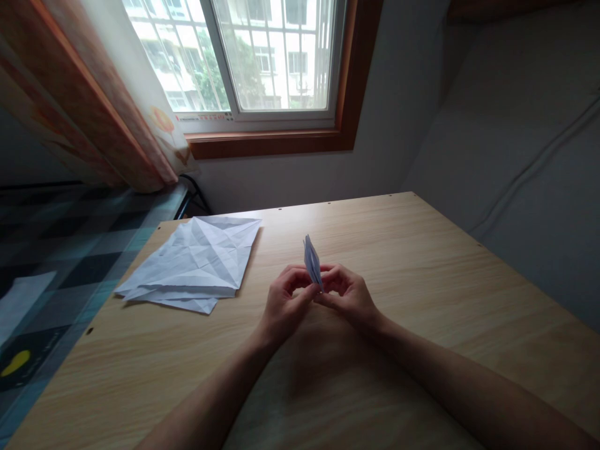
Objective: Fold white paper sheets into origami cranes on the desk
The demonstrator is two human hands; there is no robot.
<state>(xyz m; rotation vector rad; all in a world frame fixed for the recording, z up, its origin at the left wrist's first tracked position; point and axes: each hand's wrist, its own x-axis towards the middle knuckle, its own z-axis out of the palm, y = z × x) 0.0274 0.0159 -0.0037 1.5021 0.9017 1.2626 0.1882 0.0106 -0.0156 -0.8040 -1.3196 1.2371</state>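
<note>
A small piece of folded white paper (pixel 311 257) stands upright between my hands, seen nearly edge-on, with several layers showing. My left hand (pixel 289 297) pinches its lower part from the left, thumb toward me and fingers curled behind. From the other side my right hand (pixel 347 295) grips the same lower end, its thumb close to the left thumb. Both hands are just above the wooden table (pixel 422 281). The fingertips behind the paper are partly hidden.
Creased white paper sheets (pixel 206 256) lie stacked at the table's left side. Left of the table is a bed with a checked cover (pixel 84 231). Behind stand a window (pixel 276 56) and a curtain (pixel 89 87); a cable (pixel 529 165) runs along the right wall.
</note>
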